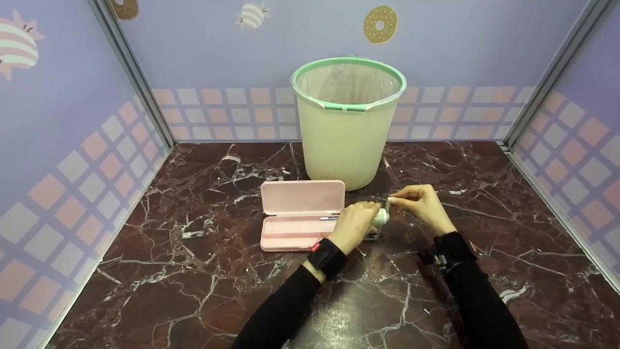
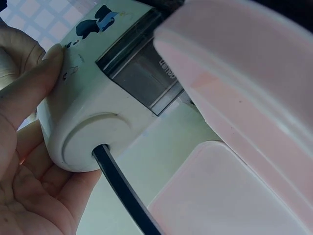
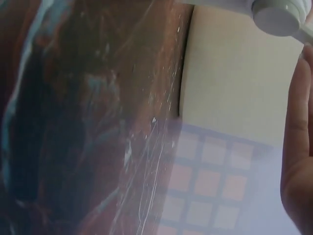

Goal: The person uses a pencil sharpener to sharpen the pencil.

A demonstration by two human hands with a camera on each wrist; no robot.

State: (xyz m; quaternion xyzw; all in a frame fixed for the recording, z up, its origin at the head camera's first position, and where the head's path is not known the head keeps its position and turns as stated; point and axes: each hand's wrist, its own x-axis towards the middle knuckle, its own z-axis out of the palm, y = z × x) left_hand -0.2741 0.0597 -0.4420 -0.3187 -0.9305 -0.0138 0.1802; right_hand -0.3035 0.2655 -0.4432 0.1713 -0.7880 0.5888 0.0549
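Observation:
A crank pencil sharpener [image 2: 93, 93], pale with a dark printed figure and a clear shavings drawer, stands right of the open pink pencil case [image 1: 290, 242]. My left hand [image 1: 356, 223] grips its body from above, thumb on one side and fingers on the other. A dark pencil [image 2: 124, 188] sticks out of the sharpener's hole. At the sharpener's other end, my right hand [image 1: 421, 206] pinches the knob of the crank [image 3: 304, 35] between thumb and fingertips. In the head view, the left hand hides most of the sharpener.
Behind the sharpener stands a tall pale waste bin [image 1: 344, 140] with a green rim and a clear liner. A dark red marbled tabletop [image 1: 193, 291] lies beneath everything. Patterned panels [image 1: 232, 58] enclose the back and both sides.

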